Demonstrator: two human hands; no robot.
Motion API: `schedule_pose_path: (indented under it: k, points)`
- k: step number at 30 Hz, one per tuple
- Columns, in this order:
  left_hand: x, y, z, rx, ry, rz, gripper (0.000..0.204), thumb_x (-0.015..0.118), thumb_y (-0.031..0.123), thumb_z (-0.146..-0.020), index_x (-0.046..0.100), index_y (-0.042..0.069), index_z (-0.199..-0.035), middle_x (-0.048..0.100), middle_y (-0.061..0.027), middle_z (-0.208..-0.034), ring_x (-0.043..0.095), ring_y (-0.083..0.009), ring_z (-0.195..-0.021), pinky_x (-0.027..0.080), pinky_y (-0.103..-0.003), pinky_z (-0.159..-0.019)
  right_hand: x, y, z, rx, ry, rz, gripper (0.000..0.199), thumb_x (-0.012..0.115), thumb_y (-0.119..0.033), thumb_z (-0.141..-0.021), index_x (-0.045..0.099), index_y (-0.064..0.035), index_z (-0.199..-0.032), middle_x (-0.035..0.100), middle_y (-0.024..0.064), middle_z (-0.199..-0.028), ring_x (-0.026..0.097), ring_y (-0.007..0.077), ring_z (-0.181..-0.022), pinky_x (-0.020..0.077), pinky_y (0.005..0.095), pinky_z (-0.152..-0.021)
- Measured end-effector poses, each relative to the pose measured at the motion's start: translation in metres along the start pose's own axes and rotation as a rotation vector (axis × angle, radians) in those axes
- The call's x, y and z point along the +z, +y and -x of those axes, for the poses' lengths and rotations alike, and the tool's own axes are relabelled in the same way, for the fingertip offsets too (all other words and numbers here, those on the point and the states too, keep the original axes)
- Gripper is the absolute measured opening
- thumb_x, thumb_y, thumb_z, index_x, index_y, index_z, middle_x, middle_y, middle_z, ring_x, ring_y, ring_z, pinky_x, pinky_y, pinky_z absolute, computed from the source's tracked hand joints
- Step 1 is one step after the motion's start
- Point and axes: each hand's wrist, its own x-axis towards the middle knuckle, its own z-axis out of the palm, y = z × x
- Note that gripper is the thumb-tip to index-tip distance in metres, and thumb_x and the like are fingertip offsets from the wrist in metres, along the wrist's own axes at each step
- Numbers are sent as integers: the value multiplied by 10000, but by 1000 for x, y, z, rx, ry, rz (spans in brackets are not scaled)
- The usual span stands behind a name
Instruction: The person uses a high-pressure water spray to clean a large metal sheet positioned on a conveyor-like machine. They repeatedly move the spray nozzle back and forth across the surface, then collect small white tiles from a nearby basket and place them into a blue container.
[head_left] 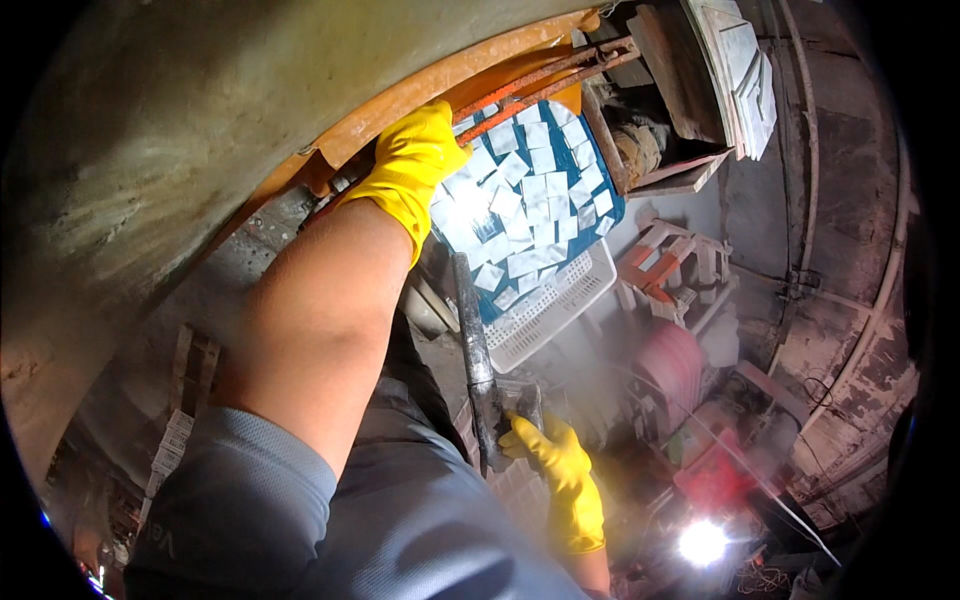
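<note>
My left hand, in a yellow rubber glove, reaches up to the orange rim of a large drum-like vessel. It is closed around a rusty red-orange metal bar frame, whose two bars run off to the upper right. My right hand, gloved alike, is lower down at the foot of a long dark metal pipe. Its fingers curl at the dark fitting there; the grip is partly hidden. Beyond the bars, many white square tiles lie scattered on a blue surface.
A white perforated plastic basket sits beside the blue surface. At the upper right is a wooden box near stacked white slabs. Pipes run along the right wall. A red object and a bright lamp are at the lower right.
</note>
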Motion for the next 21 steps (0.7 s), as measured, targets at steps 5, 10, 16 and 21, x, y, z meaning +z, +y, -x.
schedule_pose_path:
  k: [5,10,16,21]
  points:
    - [0,-1,-2,-5,-9,10,664,799,497,-799,634,58,-1269,687,-205,-1249,652,-395,-1177,504,-467,-1012,2,-8,0,4,-4,11,558,696,-446,-935,670,-22,-1296,765,96,-934,684,166,-809,448,271,-666]
    - [-2,-2,-2,-14,0,12,659,801,498,-797,637,58,-1259,690,-206,-1241,656,-395,-1170,509,-468,-1004,2,-15,-4,-12,-20,21,558,694,-428,-943,652,-20,-1321,763,106,-949,690,174,-813,451,264,-662]
    - [-3,0,-4,-10,-24,31,652,798,503,-799,641,62,-1252,693,-205,-1236,659,-391,-1166,515,-467,-994,5,-19,-2,-8,-12,9,568,694,-444,-938,653,-20,-1314,765,109,-966,698,180,-823,457,270,-667]
    - [0,-6,-6,-14,4,9,648,799,507,-793,648,62,-1240,697,-206,-1225,664,-384,-1154,517,-463,-990,4,-17,-10,-6,-17,34,567,695,-453,-938,655,-27,-1310,768,109,-974,698,182,-820,455,272,-665]
